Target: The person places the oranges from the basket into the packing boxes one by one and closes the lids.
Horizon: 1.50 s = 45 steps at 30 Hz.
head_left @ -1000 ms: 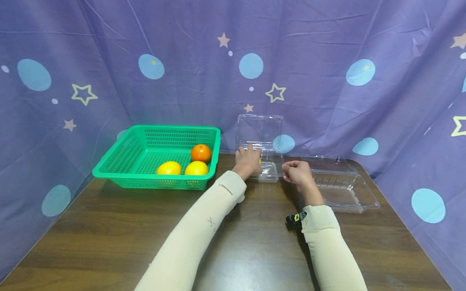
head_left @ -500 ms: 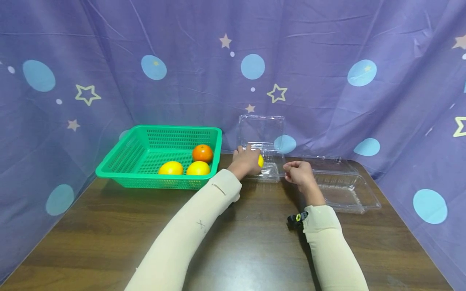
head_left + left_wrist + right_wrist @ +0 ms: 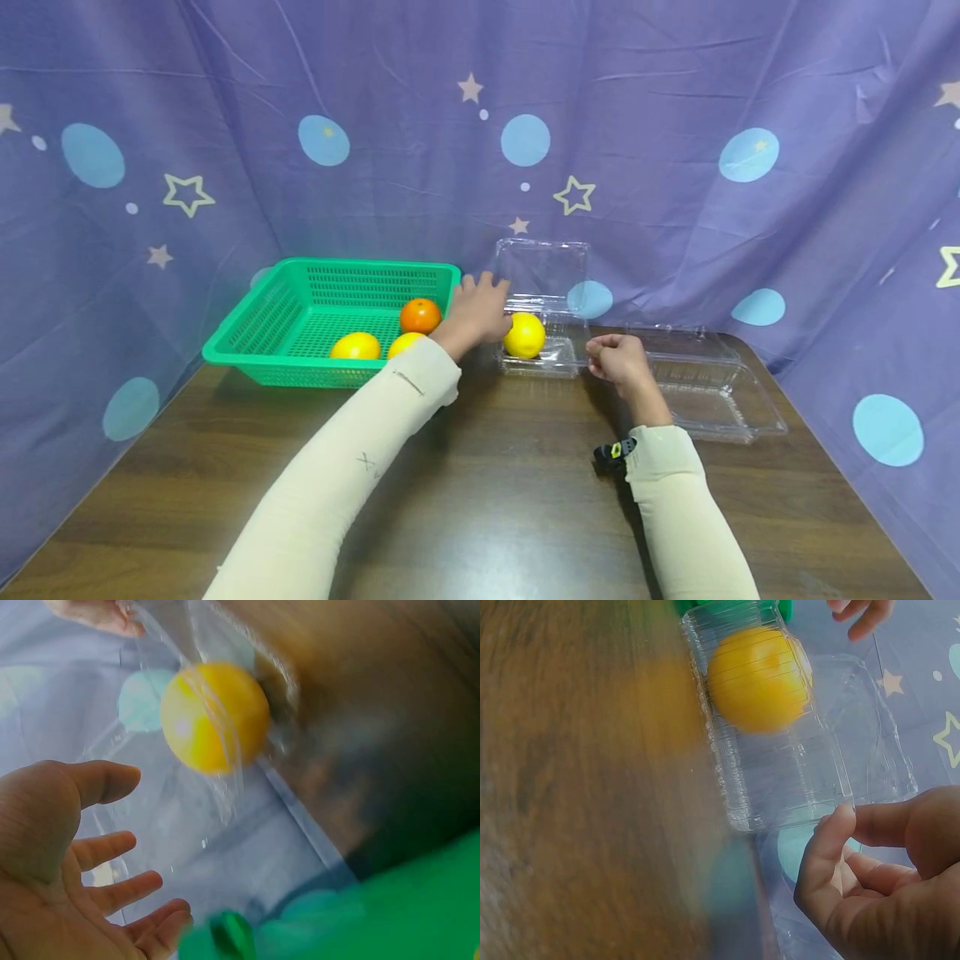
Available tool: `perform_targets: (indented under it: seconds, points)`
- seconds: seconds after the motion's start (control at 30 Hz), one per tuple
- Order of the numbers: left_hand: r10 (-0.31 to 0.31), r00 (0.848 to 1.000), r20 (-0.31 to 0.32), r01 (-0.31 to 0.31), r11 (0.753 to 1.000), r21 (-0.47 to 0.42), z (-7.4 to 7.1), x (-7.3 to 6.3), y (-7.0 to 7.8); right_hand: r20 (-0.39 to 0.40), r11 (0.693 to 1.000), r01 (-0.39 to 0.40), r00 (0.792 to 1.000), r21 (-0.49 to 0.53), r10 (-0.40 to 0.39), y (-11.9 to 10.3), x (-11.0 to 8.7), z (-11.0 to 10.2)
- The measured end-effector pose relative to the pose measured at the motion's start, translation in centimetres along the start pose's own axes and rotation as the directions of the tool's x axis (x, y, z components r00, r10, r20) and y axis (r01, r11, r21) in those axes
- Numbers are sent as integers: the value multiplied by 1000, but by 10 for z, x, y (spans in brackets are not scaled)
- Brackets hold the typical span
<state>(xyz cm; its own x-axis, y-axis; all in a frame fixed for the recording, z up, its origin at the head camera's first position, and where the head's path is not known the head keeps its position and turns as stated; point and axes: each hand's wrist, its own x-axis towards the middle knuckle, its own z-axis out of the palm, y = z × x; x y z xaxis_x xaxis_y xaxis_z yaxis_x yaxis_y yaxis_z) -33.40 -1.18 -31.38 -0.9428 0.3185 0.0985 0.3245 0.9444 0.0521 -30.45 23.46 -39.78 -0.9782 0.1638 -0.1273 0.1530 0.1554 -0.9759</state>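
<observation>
My left hand [image 3: 477,313] is empty, its fingers spread, between the green basket [image 3: 258,373] and a hinged clear plastic clamshell box [image 3: 558,354]. In the left wrist view the thumb and fingers [image 3: 124,892] stand apart from the round yellow fruit [image 3: 216,718]. That fruit sits in the left part of the box, whose lid [image 3: 542,267] stands up at the back. My right hand [image 3: 621,360] pinches the box's near right corner between thumb and forefinger, seen closely in the right wrist view at the clear rim [image 3: 838,801].
Two more yellow fruits [image 3: 356,346] and an orange-red fruit [image 3: 420,316] lie in the basket. A second clear box [image 3: 705,400] lies open at the right on the wooden table [image 3: 510,492]. A purple curtain [image 3: 660,208] hangs close behind.
My left hand has let go of the yellow fruit, leaving it in the clear box, and has moved left toward the basket. My right hand keeps its hold on the box corner.
</observation>
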Motion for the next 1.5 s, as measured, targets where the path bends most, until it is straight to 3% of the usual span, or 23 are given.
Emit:
perform_targets:
  seconds: [0.47,0.77,0.9,1.03,1.2,1.5]
  points:
    - [-93,996,-20,91,994,-56,-13,-4,-53,-2,1000,-4,1000,4,4,-1,-1,0]
    - [-149,989,4,148,984,-96,-8,-4,-91,1,1000,-7,1000,-8,7,0,-1,-1]
    - [-157,986,46,161,982,-103,-4,-5,-104,2,1000,0,1000,-7,0,0,1,0]
    - [-150,984,96,160,981,-106,1,-7,-111,3,1000,3,1000,1,-3,1,3,0]
    - [-142,984,110,155,982,-110,11,-8,-116,1,1000,4,1000,5,-4,1,3,1]
    - [-141,981,131,158,979,-132,20,-6,-112,11,1000,0,1000,4,-1,1,4,0]
